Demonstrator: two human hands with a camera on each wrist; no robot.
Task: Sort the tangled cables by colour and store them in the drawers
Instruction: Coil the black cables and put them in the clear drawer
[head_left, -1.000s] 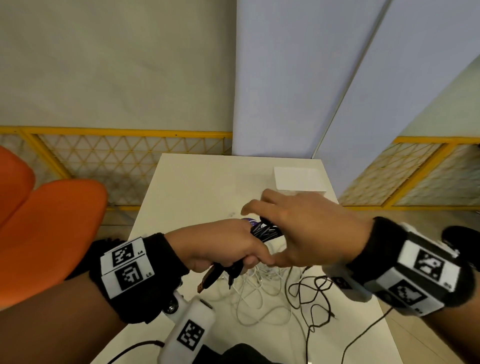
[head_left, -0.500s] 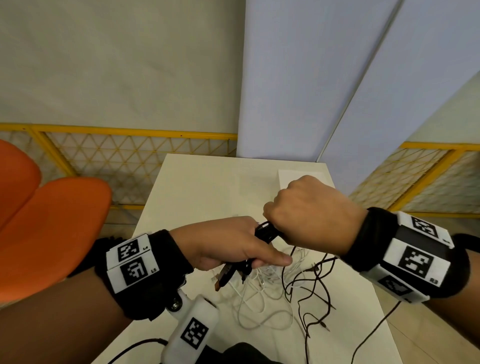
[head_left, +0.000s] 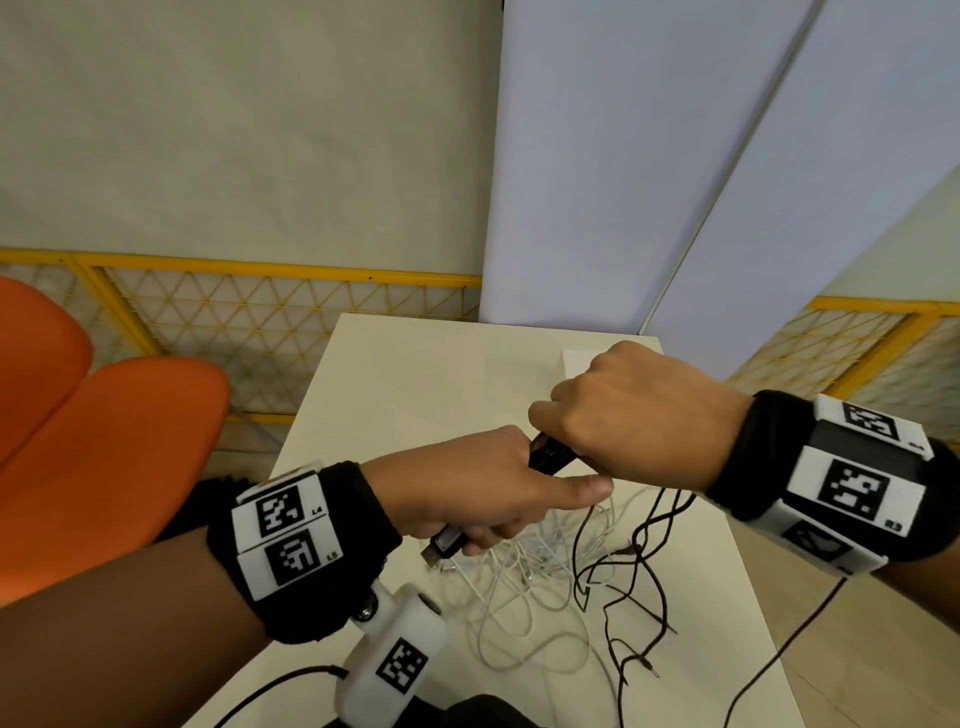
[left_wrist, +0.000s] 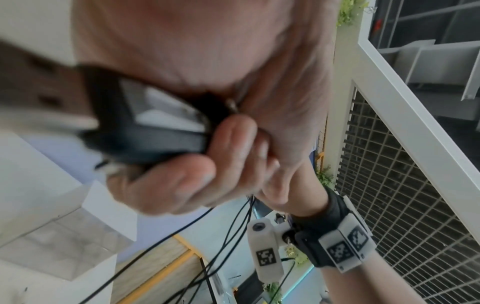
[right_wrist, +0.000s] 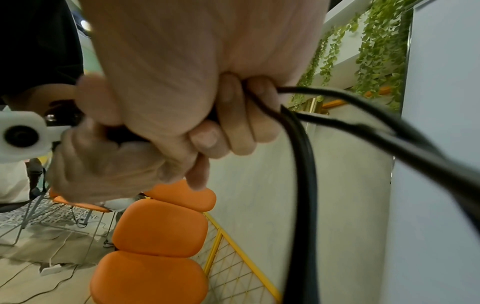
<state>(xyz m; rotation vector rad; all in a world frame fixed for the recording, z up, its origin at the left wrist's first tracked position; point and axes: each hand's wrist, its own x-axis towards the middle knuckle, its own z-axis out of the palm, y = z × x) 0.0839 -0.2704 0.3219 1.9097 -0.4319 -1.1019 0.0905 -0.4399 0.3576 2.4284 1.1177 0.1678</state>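
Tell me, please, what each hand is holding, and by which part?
Both grip the black cable bundle: left hand near its plug end, right hand further along.

Bundled black cables gripped above the table, loose strands trailing onto tangled white cables below.

1. We see a table with a smooth, matt cream top.
2. The black cables look like thin, matt rubbery cord; the white cables look smooth and slightly glossy.
3. A plug gripped in the left hand has a shiny metal tip and a black plastic body.
4. The wristbands look like soft black cloth carrying matt white plastic plates with printed codes.
5. The chair looks like smooth, matt orange plastic.
6. The fence has glossy yellow metal rails and thin mesh.
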